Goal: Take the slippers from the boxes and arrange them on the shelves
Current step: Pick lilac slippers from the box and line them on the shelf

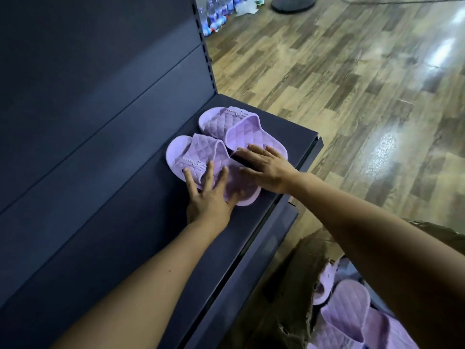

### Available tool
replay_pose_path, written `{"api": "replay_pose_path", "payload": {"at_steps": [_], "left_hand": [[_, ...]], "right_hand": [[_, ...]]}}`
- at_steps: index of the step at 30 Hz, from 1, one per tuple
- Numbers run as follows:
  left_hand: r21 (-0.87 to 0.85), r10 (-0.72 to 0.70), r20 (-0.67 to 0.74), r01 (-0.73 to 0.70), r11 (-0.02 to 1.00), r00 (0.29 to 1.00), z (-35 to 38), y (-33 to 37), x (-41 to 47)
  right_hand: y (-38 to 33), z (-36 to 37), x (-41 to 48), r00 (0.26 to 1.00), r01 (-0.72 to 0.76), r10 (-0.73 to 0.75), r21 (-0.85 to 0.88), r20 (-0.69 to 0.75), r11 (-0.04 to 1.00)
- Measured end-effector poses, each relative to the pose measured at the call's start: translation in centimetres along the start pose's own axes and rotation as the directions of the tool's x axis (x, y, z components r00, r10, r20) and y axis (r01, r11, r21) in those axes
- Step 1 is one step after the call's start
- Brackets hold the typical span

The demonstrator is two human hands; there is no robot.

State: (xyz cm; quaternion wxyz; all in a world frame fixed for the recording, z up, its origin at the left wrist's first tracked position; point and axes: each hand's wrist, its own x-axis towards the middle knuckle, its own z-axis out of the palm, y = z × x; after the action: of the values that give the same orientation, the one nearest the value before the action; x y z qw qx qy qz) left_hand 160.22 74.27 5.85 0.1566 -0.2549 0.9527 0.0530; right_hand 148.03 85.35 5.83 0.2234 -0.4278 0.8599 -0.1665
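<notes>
Two lilac quilted slippers lie side by side on the dark shelf point(105, 243), toes toward the back panel. My left hand point(210, 195) rests flat with spread fingers on the heel part of the near slipper point(193, 157). Beside it, my right hand point(266, 170) lies flat, fingers apart, its tips on the heel of the far slipper point(226, 124) and over the gap between the two. Neither hand grips anything. At the lower right a torn cardboard box point(289, 293) holds more lilac slippers point(352, 313).
The shelf ends just past the far slipper, with its front lip at the right. A lower shelf edge point(251, 268) shows beneath. Wooden floor lies beyond, with water bottles point(216, 13) and a round stand base point(293, 3) far back.
</notes>
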Motion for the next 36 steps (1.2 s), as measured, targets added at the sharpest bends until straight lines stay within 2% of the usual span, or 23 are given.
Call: {"api": "replay_pose_path", "payload": {"at_steps": [6,8,11,14,17,19,21,23,25,27,29,31,33,36], "left_hand": [[-0.052,-0.060,0.063,0.063,0.997,0.996,-2.2,0.8,4.4],[-0.105,-0.078,0.068,0.085,0.991,0.995,-2.5,1.0,5.1],[-0.211,-0.098,0.043,0.105,0.972,0.994,-2.6,1.4,5.7],[-0.253,-0.124,-0.053,0.107,0.961,0.991,-2.6,2.4,5.6],[-0.284,-0.217,-0.208,0.153,0.946,0.954,-1.8,3.7,3.9],[-0.367,-0.306,-0.289,0.190,0.911,0.907,-1.0,4.8,2.3],[-0.406,-0.326,-0.315,0.184,0.895,0.891,0.2,6.1,0.0],[-0.337,-0.183,-0.383,0.047,0.940,0.905,2.3,7.2,-2.9],[-0.194,0.073,-0.457,-0.180,0.964,0.887,5.0,8.5,-6.1],[-0.112,0.290,-0.432,-0.369,0.923,0.854,7.6,10.3,-8.7],[-0.144,0.424,-0.371,-0.502,0.853,0.826,10.0,12.4,-10.6],[-0.223,0.484,-0.277,-0.545,0.808,0.830,12.7,14.1,-12.0],[-0.318,0.497,-0.102,-0.502,0.804,0.862,15.3,15.3,-13.2],[-0.447,0.469,0.185,-0.351,0.823,0.863,18.4,16.0,-14.7]], "right_hand": [[1.1,-2.2,4.0,0.995,0.026,-0.028,0.017,0.092,1.000],[1.6,-2.7,4.8,0.996,0.016,-0.023,0.077,0.089,0.997],[2.4,-3.2,5.8,0.997,0.044,-0.048,0.065,0.066,0.997],[2.7,-2.9,5.4,0.996,0.079,-0.077,0.049,-0.034,0.996],[3.3,-1.3,2.8,0.975,0.127,-0.101,0.126,-0.198,0.984],[4.2,-0.1,0.5,0.951,0.116,-0.055,0.187,-0.303,0.976],[5.3,0.8,-2.2,0.939,0.052,0.044,0.266,-0.342,0.963],[6.7,2.1,-5.6,0.938,-0.004,0.113,0.314,-0.327,0.949],[8.3,3.8,-9.8,0.950,-0.044,0.126,0.277,-0.287,0.960],[9.9,5.8,-13.9,0.964,-0.084,0.137,0.229,-0.229,0.970],[11.5,8.1,-17.4,0.970,-0.143,0.188,0.261,-0.154,0.955],[12.6,10.3,-20.4,0.958,-0.257,0.283,0.298,-0.049,0.919],[13.6,12.2,-22.8,0.919,-0.394,0.375,0.280,0.121,0.875],[14.7,15.1,-25.5,0.781,-0.555,0.464,0.122,0.418,0.823]]}}
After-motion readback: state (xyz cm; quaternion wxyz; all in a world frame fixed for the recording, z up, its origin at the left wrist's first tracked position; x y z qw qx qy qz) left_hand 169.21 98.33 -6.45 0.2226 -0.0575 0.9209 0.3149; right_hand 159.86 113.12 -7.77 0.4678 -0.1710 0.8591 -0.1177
